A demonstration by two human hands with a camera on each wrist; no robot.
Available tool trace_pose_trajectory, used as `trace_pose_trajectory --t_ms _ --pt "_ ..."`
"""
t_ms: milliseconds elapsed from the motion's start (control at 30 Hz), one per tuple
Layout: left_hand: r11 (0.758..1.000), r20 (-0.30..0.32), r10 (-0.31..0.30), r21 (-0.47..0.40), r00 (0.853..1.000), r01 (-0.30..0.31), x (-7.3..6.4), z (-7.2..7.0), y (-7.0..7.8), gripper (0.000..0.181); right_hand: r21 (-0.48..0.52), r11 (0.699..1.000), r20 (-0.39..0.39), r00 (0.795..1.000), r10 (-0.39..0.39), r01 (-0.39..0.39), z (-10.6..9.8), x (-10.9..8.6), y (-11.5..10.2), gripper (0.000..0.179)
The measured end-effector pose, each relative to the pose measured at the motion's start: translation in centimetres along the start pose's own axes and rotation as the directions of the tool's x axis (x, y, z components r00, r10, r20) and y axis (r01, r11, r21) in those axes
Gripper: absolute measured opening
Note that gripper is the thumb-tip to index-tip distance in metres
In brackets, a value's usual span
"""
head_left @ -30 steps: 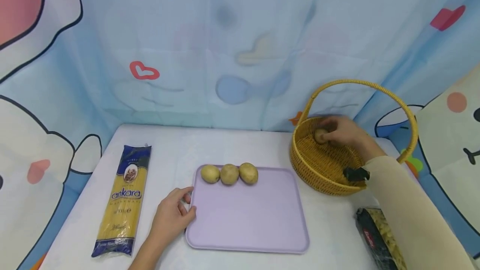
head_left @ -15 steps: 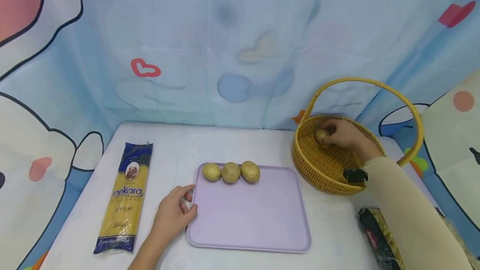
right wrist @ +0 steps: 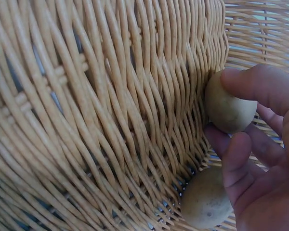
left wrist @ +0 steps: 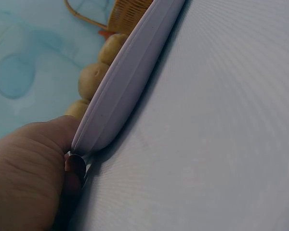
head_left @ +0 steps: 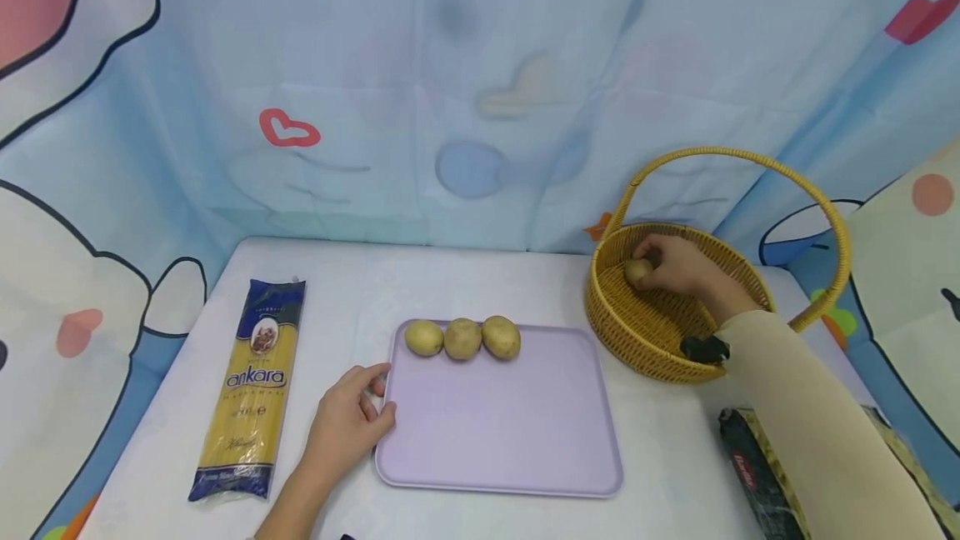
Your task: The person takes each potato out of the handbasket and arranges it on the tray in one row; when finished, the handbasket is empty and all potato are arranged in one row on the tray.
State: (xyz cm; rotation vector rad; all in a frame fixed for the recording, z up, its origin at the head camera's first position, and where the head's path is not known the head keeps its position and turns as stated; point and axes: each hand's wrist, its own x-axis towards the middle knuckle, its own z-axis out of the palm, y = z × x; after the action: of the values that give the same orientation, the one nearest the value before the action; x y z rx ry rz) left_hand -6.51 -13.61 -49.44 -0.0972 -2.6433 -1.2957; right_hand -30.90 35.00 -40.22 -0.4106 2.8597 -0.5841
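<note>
In the head view, my right hand (head_left: 678, 267) reaches into the wicker basket (head_left: 633, 350) at the right. Its thumb and fingers grip a potato (right wrist: 231, 107) close to the woven side wall. A second potato (right wrist: 204, 199) lies below it on the basket floor, partly behind the fingers. My left hand (head_left: 347, 419) pinches the left edge of the lilac tray (head_left: 502, 427), thumb at the rim. Along the tray's far edge, a left potato (head_left: 423, 338), a middle potato (head_left: 462, 339) and a right potato (head_left: 501, 337) sit in a row.
A blue and yellow spaghetti packet (head_left: 247, 394) lies left of the tray. Another pasta packet (head_left: 752, 469), dark at one side, is partly hidden under the right sleeve. The basket's tall handle (head_left: 723, 152) arches above the right forearm. A patterned curtain (head_left: 360, 107) hangs behind the table.
Inside the basket, my right hand has shifted slightly to the left with the potato. My left hand stays on the tray edge. The head view has tilted a little.
</note>
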Motion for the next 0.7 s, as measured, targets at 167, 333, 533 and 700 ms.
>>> trace_pose_trajectory --t_ms 167,333,533,700 --pt "1.0 0.001 0.0 0.004 1.0 0.0 0.1 0.0 -0.1 0.051 -0.007 1.0 0.006 1.0 -0.006 0.006 0.0 -0.3 -0.5 0.042" --pt "1.0 -0.002 0.001 0.004 1.0 -0.001 0.0 0.1 -0.2 0.051 0.011 1.0 0.019 1.0 -0.017 0.016 -0.2 -0.6 -0.9 0.04" --pt "1.0 0.004 0.001 -0.006 1.0 -0.001 -0.1 0.1 -0.1 0.051 0.013 0.999 0.014 0.999 -0.036 0.035 -1.1 -0.9 -1.3 0.042" --pt "1.0 -0.003 0.011 -0.006 1.0 -0.011 -0.1 0.0 -0.1 0.051 0.041 0.997 0.003 0.998 -0.061 0.061 -2.1 -1.2 -2.4 0.042"
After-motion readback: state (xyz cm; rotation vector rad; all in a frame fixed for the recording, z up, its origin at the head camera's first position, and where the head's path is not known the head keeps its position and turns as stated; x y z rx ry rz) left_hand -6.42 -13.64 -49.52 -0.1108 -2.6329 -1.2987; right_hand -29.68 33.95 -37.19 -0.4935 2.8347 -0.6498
